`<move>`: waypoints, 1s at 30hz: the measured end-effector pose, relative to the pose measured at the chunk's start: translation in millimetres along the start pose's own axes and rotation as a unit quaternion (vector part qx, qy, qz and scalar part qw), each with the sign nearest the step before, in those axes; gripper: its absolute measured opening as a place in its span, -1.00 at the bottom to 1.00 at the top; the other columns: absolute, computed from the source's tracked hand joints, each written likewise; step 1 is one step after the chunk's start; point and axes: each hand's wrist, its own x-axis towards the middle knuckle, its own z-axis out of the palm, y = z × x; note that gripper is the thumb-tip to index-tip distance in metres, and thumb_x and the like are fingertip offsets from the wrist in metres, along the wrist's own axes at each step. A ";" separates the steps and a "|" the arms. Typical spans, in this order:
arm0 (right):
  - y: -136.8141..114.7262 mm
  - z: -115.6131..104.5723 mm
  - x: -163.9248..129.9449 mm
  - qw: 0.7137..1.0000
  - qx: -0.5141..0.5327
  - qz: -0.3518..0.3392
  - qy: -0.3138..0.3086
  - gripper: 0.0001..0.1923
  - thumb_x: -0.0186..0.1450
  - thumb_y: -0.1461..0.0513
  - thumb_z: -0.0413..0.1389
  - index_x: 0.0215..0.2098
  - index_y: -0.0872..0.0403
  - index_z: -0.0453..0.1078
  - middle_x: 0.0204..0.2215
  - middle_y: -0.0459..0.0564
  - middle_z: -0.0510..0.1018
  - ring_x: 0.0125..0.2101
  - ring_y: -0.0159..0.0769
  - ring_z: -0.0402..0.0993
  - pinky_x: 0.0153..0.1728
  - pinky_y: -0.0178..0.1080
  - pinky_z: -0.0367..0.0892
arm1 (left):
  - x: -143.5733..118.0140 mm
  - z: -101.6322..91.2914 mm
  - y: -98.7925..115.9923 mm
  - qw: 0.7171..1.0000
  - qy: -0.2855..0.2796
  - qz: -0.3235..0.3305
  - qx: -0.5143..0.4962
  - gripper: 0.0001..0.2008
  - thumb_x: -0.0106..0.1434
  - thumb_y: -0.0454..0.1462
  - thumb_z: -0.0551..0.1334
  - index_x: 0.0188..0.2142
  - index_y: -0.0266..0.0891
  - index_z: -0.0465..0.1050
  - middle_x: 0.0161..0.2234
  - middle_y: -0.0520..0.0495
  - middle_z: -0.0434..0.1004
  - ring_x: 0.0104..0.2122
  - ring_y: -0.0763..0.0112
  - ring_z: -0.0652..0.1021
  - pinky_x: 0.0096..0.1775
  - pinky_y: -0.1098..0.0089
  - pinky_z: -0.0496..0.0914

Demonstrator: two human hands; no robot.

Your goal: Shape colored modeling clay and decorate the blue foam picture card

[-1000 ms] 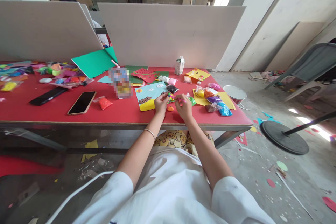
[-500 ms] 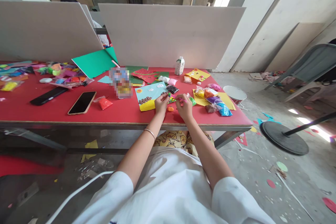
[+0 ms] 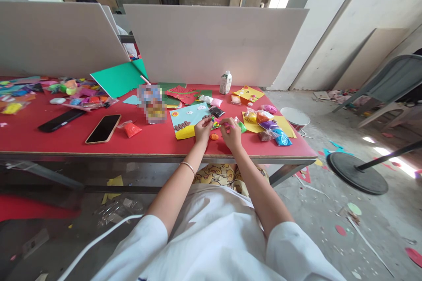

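Note:
My left hand (image 3: 203, 130) is closed in a pinch over the right edge of a light-blue picture card (image 3: 189, 114); a small green bit shows at its fingertips. My right hand (image 3: 232, 134) is closed on a thin pink stick-like tool (image 3: 228, 126), its tip close to the left fingers. Between the hands lies a small multicoloured green piece (image 3: 216, 124), partly hidden. An orange clay blob (image 3: 214, 136) rests on the table just below them. The card carries brown clay lumps (image 3: 183, 126), a sun, white clouds and a yellow strip (image 3: 185, 132).
Bags of coloured clay (image 3: 271, 125) lie on yellow paper at the right, a green bag (image 3: 241, 126) behind my right hand. A carton (image 3: 226, 82) stands at the back before a grey board (image 3: 211, 44). Leftward are a phone (image 3: 103, 129), a red clay bag (image 3: 131, 129) and a black case (image 3: 61, 119).
Both hands stay in nearly the same place. The pink tool has shifted slightly in my right fingers, and less of it shows between the hands.

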 end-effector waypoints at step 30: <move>2.1 -0.3 -1.3 1.000 0.000 -0.002 0.001 -0.86 0.16 0.35 -0.02 -0.37 0.00 0.30 -0.42 -0.08 0.47 -0.47 -0.29 0.38 -0.44 -0.26 0.33 | -2.2 -0.9 4.6 1.000 -0.011 -0.007 0.001 -0.81 -0.06 -0.30 0.35 -0.38 -0.27 0.55 -0.39 -0.09 0.60 -0.32 0.34 0.56 -0.18 0.32 0.42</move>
